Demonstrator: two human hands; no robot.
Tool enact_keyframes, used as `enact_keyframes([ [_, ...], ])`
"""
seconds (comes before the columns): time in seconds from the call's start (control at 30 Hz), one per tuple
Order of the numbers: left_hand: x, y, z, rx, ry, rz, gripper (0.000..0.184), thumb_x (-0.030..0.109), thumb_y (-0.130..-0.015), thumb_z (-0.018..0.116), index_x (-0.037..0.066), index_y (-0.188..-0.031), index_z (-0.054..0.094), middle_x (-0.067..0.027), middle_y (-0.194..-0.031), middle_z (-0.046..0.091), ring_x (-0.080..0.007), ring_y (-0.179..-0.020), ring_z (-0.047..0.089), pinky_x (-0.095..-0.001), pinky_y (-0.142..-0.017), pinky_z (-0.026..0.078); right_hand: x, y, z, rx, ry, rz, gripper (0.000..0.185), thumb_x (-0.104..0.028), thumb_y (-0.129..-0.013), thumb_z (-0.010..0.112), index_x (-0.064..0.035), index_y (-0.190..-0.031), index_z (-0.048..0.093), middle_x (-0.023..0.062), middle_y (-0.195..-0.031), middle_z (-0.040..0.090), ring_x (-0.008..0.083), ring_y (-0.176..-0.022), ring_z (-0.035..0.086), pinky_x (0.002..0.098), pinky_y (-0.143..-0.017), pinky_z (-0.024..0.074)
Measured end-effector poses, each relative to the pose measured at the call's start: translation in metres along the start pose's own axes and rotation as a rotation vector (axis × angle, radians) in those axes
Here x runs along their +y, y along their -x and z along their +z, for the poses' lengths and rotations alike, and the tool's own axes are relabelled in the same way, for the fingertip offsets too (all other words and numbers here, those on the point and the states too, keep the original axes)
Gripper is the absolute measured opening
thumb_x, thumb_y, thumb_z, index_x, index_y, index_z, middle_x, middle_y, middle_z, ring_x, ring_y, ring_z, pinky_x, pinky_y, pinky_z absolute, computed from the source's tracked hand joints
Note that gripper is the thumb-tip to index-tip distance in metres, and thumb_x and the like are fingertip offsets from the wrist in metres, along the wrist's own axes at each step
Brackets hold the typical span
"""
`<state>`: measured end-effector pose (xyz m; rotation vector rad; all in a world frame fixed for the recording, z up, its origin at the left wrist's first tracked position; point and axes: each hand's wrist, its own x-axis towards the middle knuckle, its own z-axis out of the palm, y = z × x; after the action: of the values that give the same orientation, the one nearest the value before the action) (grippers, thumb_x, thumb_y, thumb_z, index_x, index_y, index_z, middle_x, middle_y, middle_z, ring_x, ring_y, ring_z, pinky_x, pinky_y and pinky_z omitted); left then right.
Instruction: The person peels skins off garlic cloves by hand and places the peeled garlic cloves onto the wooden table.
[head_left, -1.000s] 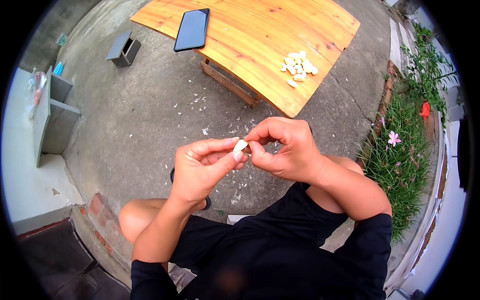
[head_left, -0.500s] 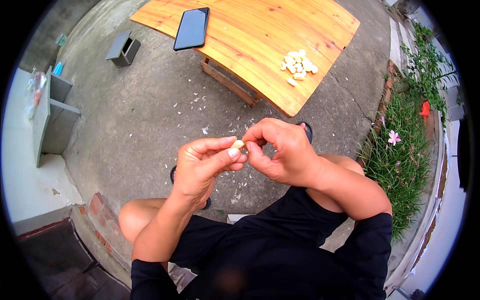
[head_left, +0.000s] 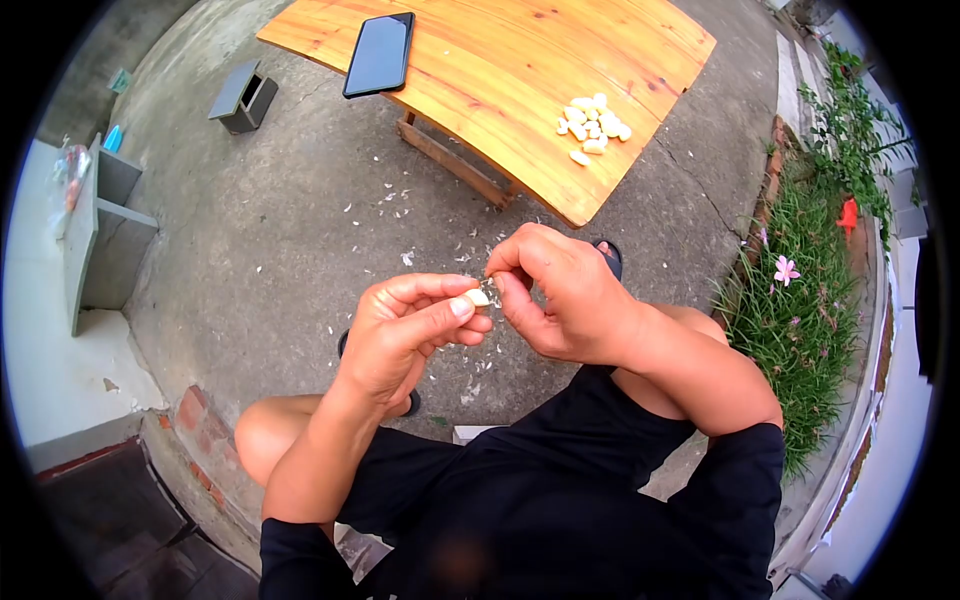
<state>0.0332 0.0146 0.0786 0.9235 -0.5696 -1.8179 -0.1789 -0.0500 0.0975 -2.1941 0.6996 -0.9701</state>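
Between the thumb and fingers of my left hand [head_left: 405, 318] is a pale peeled garlic clove [head_left: 477, 297]. My right hand [head_left: 560, 295] is just right of the clove, thumb and forefinger pinched together. A tiny scrap seems to show at those fingertips, too small to name for sure. Both hands are over the concrete floor, in front of my knees. A small pile of pale garlic cloves [head_left: 590, 128] lies on the wooden table [head_left: 500, 70], near its right front corner.
A dark phone [head_left: 380, 55] lies at the table's left edge. Whitish skin flakes [head_left: 470, 385] are scattered on the concrete floor [head_left: 270, 210]. A small grey box-like stool [head_left: 243, 98] stands at left. Grass with pink flowers [head_left: 787, 270] borders the right side.
My right fingertips have drawn slightly up and away from the clove, leaving a small gap. The clove has tilted in my left hand, which stays in nearly the same place.
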Motion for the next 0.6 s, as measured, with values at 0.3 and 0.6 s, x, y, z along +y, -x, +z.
enact_keyframes([
  [0.3, -0.012, -0.002, 0.006, 0.120, -0.447, 0.335, 0.018, -0.009, -0.090, 0.072, -0.005, -0.106, 0.066, -0.0120, -0.103, 0.074, -0.0174, -0.093, 0.074, -0.0278, -0.083, 0.060, 0.007, 0.001, 0.001, -0.110, -0.291, 0.261, 0.015, -0.006, -0.092, 0.075, 0.0010, -0.105, 0.075, 0.0084, -0.080, 0.072, 0.0129, -0.073, 0.070, 0.0262, -0.064, 0.0559],
  [0.6, -0.010, -0.006, 0.003, 0.111, -0.652, 0.563, 0.019, -0.008, -0.084, 0.079, -0.001, -0.102, 0.074, -0.0092, -0.097, 0.074, -0.0153, -0.091, 0.072, -0.0266, -0.080, 0.059, 0.002, 0.000, 0.001, -0.103, -0.766, 0.690, 0.013, -0.007, -0.094, 0.073, 0.0037, -0.101, 0.075, 0.0084, -0.089, 0.077, 0.0081, -0.080, 0.071, 0.0220, -0.068, 0.0565],
])
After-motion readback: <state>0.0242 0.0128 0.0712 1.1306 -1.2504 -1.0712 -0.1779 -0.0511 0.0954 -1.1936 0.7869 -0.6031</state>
